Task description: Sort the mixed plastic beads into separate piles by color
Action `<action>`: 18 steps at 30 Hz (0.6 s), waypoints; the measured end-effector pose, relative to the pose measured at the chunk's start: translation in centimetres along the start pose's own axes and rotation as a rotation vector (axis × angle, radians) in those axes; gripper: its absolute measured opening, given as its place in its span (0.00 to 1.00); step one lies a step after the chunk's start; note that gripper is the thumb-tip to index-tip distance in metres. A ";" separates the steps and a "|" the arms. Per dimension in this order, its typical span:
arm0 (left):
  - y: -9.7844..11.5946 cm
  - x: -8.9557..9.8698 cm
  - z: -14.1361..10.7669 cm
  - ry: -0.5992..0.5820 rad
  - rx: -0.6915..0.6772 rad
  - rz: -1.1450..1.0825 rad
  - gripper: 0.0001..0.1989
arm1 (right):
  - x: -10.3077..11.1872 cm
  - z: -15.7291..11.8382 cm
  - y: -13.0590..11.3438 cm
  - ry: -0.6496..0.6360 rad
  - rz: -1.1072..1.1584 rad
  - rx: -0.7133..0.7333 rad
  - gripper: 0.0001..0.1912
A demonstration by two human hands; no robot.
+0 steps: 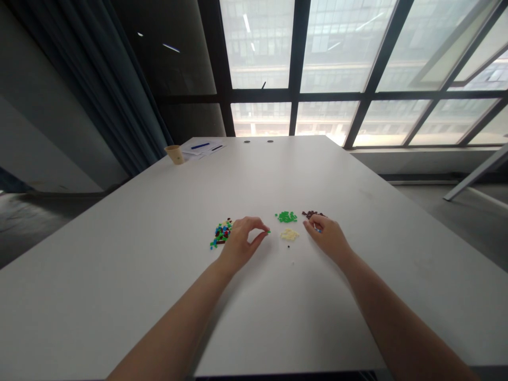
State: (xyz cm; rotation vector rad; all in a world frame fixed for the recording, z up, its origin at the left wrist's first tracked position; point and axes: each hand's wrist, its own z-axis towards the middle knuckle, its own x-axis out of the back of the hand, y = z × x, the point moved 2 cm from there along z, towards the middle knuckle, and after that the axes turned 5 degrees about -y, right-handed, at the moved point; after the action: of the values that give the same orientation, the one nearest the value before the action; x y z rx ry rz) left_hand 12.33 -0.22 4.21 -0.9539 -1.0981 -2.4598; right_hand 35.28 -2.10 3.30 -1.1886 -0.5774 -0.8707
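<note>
My left hand (pixel 243 242) pinches a small green building brick (pixel 269 231) between thumb and forefinger, just above the white table. Behind and left of it lies a mixed pile of small bricks (pixel 221 233) in green, blue, red, cream and brown, partly covered by the hand. To the right are a green pile (pixel 286 217) and a cream pile (pixel 289 234). My right hand (pixel 326 236) is curled with its fingertips low, in front of a dark brown pile (pixel 311 214). Bits of blue (pixel 318 230) show under its palm. Whatever its fingertips hold is hidden.
One tiny black piece (pixel 288 246) and a tiny white piece (pixel 292 263) lie in front of the cream pile. Far left on the white table (pixel 278 174) stand a paper cup (pixel 175 154) and papers (pixel 202 147) with a blue pen (pixel 200 145).
</note>
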 end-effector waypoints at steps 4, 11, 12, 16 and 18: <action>0.4 -0.5 0.0 -0.051 0.120 -0.146 0.09 | -0.3 -0.2 -0.9 -0.015 0.046 0.083 0.12; 1.3 -1.1 0.0 -0.156 0.208 -0.297 0.12 | -1.2 -1.6 -3.9 -0.124 0.160 0.380 0.08; 1.4 -1.1 0.0 -0.167 0.207 -0.309 0.11 | -1.3 -1.8 -4.2 -0.134 0.165 0.405 0.08; 1.6 -1.5 -0.1 -0.212 0.208 -0.342 0.09 | -1.9 -2.1 -4.4 -0.175 0.163 0.477 0.08; 1.6 -1.7 -0.1 -0.219 0.221 -0.349 0.10 | -2.0 -2.1 -4.3 -0.182 0.162 0.485 0.07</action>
State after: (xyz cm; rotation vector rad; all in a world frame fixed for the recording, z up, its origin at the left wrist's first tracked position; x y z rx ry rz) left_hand 14.33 -1.42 3.94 -1.0553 -1.6995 -2.4611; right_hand 30.51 -4.05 3.44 -0.8587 -0.7770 -0.4495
